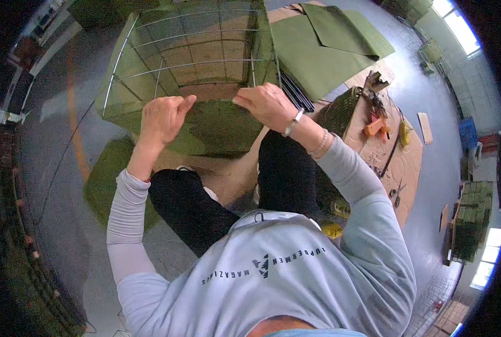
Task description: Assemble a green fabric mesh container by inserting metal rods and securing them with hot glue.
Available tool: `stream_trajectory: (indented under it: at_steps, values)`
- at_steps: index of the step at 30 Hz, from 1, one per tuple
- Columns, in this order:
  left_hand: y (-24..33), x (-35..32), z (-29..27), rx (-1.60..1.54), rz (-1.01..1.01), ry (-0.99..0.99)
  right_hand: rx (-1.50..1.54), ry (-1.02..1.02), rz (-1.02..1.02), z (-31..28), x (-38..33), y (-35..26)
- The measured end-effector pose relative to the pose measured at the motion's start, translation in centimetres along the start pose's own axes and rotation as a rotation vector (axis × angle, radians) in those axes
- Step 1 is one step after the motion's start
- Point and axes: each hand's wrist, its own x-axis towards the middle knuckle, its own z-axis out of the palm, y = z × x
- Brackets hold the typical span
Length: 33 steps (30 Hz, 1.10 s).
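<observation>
A large wire-framed box point(183, 62) with green sheet sides stands in front of me, its near face lined with green material. My left hand point(163, 119) is closed at the near left of this face, with the thumb pointing right. Opposite it, my right hand point(268, 106) is closed in a pinch at the near right edge, fingertips turned left. Whatever either hand grips is too small or hidden to make out. A gap separates the two hands, both beside the green material.
Green sheets point(323, 56) lie at the back right, beside several black rods point(296, 92). An orange-handled tool point(377, 127) and scissors point(398, 192) rest on brown board point(405, 168) to the right. Another green piece point(110, 188) lies on the floor at left.
</observation>
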Motion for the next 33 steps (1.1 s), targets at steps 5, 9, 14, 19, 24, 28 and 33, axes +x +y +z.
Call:
stream_trajectory:
  at_steps: [5, 9, 14, 19, 24, 28, 33]
  values:
    - [2.3, 1.0, 2.5, 0.154, 0.443, 0.695, 0.045, 0.077, -0.050, 0.0, -0.5, 0.2]
    - [6.7, -0.3, 4.1, -0.153, 0.449, 0.585, -0.037, 0.232, -0.150, -2.7, -3.0, 1.3]
    - [7.7, 1.1, 4.8, -0.192, 0.386, 0.453, -0.054, 0.199, -0.184, -1.7, -3.5, 2.3]
    - [7.5, 1.5, 6.0, -0.161, 0.375, 0.600, 0.087, 0.461, 0.112, -2.3, -2.1, 3.8]
    - [7.6, 1.4, 5.6, -0.193, 0.395, 0.612, -0.062, 0.160, 0.446, -3.8, -0.3, 6.2]
    - [8.0, 1.5, 5.9, -0.226, 0.358, 0.599, -0.114, 0.090, 0.442, -2.6, 0.7, 6.9]
    - [8.0, 1.7, 6.4, -0.195, 0.357, 0.627, -0.237, 0.132, 0.323, -2.6, 0.9, 7.4]
